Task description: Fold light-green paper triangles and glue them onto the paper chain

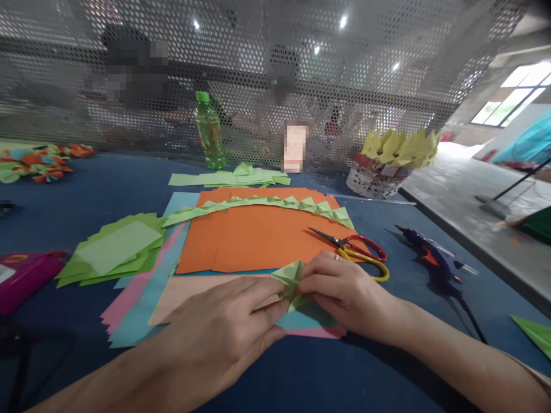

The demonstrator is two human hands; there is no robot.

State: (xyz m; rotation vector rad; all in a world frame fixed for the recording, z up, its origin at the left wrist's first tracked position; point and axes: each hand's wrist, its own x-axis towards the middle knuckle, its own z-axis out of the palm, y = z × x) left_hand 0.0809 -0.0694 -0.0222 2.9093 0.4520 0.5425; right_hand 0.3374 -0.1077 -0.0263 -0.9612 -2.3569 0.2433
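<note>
A small folded light-green paper piece (289,279) lies on the coloured sheets at the near middle of the blue table (107,189). My left hand (224,330) presses its fingertips on the piece's lower left side. My right hand (344,292) pinches the piece's right side with closed fingers. Behind them lies an orange sheet (253,235) with a long chain of folded green pieces (258,205) across its top. Pink, blue and peach sheets (142,298) spread beneath.
Red-and-yellow scissors (357,251) lie just beyond my right hand. A blue glue gun (434,258) lies to the right with its cord. A stack of green squares (114,249) is at left, a green bottle (209,133) and a basket with yellow paper (383,166) at the back.
</note>
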